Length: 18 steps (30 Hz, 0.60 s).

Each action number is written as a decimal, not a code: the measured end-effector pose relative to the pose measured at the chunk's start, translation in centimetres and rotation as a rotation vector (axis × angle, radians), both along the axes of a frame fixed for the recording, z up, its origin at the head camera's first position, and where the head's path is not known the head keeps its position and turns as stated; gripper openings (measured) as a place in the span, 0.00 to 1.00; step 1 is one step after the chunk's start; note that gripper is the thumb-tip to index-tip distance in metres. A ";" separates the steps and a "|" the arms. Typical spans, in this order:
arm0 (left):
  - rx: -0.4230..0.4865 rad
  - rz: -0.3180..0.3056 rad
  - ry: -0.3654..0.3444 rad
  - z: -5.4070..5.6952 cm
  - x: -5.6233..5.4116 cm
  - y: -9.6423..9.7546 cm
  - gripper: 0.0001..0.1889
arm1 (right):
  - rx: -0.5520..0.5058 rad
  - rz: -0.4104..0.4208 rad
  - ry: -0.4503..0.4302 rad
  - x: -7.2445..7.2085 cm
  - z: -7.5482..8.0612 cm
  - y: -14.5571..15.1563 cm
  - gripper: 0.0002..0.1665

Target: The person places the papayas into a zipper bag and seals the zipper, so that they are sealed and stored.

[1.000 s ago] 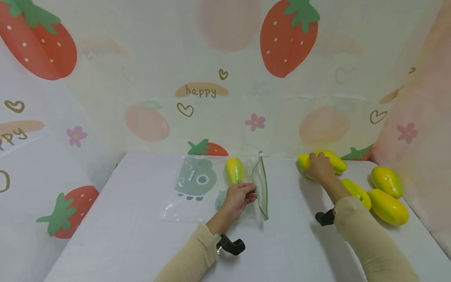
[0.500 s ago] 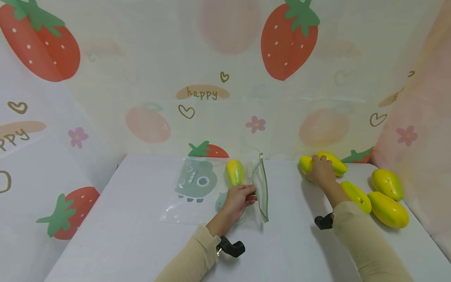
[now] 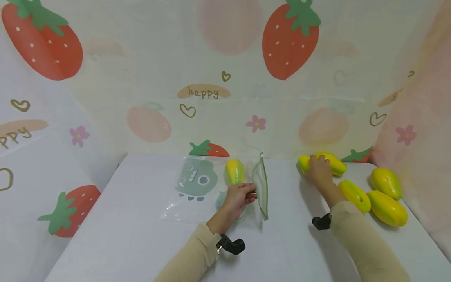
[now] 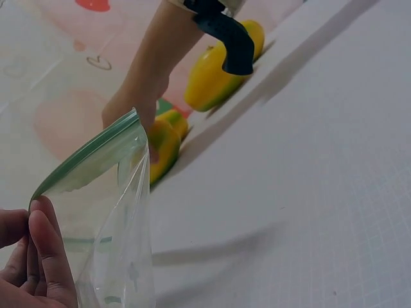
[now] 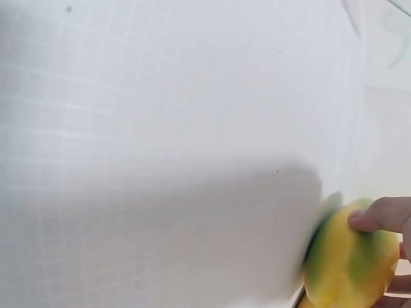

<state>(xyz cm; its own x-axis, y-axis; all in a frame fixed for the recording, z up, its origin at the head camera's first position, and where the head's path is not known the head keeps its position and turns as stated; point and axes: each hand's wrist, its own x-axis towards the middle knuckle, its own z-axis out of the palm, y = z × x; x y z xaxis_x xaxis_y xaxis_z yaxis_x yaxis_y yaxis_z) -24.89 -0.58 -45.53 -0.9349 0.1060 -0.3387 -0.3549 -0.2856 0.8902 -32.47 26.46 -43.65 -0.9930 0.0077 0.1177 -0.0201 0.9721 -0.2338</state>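
Observation:
My left hand [image 3: 237,199] pinches the open mouth of a clear zip bag [image 3: 197,217] by its green zip edge [image 4: 83,153]. The bag lies flat at the middle of the table, printed with a green cartoon creature. Inside it, just beyond my fingers, is one yellow-green papaya [image 3: 235,170]. At the back right, my right hand [image 3: 320,171] grips another papaya [image 3: 303,163] from above. In the right wrist view the thumb lies along the side of this papaya [image 5: 340,263], with the fingers partly out of frame. A further papaya [image 3: 334,164] lies right behind that hand.
Three more papayas lie on the right of the white table [image 3: 289,243]: one beside my right forearm [image 3: 355,196], one near the right edge [image 3: 385,183] and one in front of it [image 3: 387,208]. A strawberry-patterned cloth [image 3: 282,117] hangs behind the table and at both sides.
My right forearm has shifted slightly left, with the hand still on the same papaya. My left hand and the bag stay in place.

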 end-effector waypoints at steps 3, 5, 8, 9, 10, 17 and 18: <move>-0.001 -0.007 0.001 0.1 0.0 -0.2 0.13 | -0.017 -0.001 0.015 0.1 -0.1 -0.2 0.35; -0.002 -0.010 0.000 0.0 0.0 -0.1 0.13 | -0.043 -0.004 0.015 0.2 -0.2 0.0 0.36; -0.001 -0.007 0.001 0.0 0.1 0.0 0.13 | -0.080 -0.001 0.014 0.4 -0.3 0.1 0.37; -0.002 -0.009 0.001 0.0 0.1 0.1 0.13 | -0.087 0.000 0.016 0.4 -0.3 0.1 0.37; -0.004 -0.010 0.002 0.0 0.1 0.1 0.13 | -0.097 -0.001 0.017 0.4 -0.3 0.1 0.37; -0.013 -0.003 0.031 -0.1 0.1 0.4 0.13 | -0.173 0.006 0.036 1.2 0.2 0.0 0.39; -0.013 0.001 0.032 -0.1 0.1 0.4 0.13 | -0.188 0.009 0.034 1.4 0.3 -0.1 0.39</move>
<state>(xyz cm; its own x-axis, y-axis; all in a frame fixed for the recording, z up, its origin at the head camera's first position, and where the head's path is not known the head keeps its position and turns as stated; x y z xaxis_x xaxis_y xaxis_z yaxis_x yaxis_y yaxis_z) -24.76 -0.14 -45.61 -0.9455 0.1004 -0.3097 -0.3255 -0.2743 0.9049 -31.08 26.39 -43.39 -0.9886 0.0243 0.1488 -0.0393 0.9112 -0.4101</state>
